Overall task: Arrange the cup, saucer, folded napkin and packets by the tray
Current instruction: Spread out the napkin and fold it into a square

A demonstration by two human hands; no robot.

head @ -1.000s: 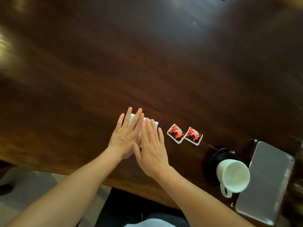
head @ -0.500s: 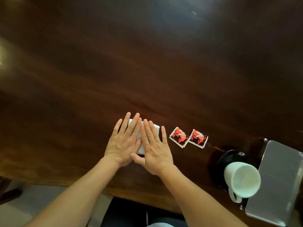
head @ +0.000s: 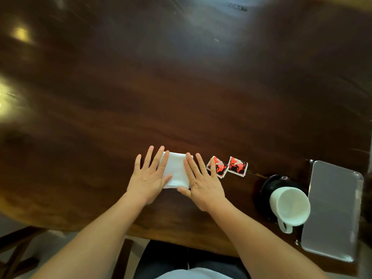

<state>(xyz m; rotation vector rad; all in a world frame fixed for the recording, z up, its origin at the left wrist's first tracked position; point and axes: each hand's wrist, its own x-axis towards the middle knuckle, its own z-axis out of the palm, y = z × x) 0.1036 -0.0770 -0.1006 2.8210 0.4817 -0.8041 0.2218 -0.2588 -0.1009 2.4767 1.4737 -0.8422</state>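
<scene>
Nearest, dark trousers and a pale shirt hem are being seen at the bottom edge, with both bare forearms being stretched forward over the dark wooden table. Beyond them, the folded white napkin is being pressed flat against the wood: the left hand is being laid palm down on its left side, fingers spread, and the right hand is being laid flat on its right side, so nothing is being gripped by either. Just right of the right hand's fingertips, two red and black packets are being left lying side by side, their edges touching or nearly so. Further right, near the table's front edge, the white cup is being kept tilted on the black saucer, its mouth facing the camera and its handle pointing toward the person. Directly beside the cup, the grey metal tray is being shown lying flat. Farther off, only bare glossy wood with blurred light reflections is being shown.
</scene>
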